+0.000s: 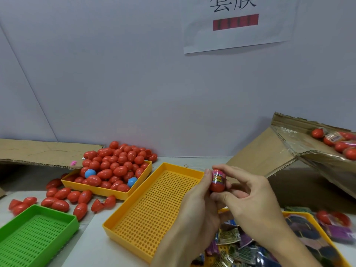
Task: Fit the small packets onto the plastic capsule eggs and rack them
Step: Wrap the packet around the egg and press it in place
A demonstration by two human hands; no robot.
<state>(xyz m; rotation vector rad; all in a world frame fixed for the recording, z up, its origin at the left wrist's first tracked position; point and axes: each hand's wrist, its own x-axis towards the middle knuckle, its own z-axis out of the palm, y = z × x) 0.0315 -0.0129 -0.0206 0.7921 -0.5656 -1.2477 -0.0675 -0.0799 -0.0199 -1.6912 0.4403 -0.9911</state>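
plainly, the risk at this point is the printed sleeve (pixel 218 177) going on crooked or stopping short: it covers only the upper part of the red capsule egg (pixel 217 185), and the bare red lower end shows below it, so an uneven pull by one side would likely leave it skewed or wrinkled. a second risk, in my judgement, is the egg slipping out; the shell looks glossy and it is held only at the tips, above the empty yellow perforated tray (pixel 154 205) and the worktop (pixel 96 245), where it could roll off among the loose eggs. a hard squeeze might also pop the two halves apart; an opened egg (pixel 103 204) already lies on the worktop near the full yellow tray (pixel 107 191) of red eggs. position: the egg stands roughly upright between both hands, over the near right edge of the empty tray. left hand (pixel 194 207) grips it from the left, fingers (pixel 207 177) curled up along its side. right hand (pixel 254 197) pinches it from the right, thumb and forefinger meeting at the top of the sleeve, the other fingers curled behind. both hands are closed on the egg, neither released. spare packets (pixel 237 245) lie in a heap in the tray below the right wrist; a green tray (pixel 38 234) sits well apart at the left, nothing racked in it that i can see.
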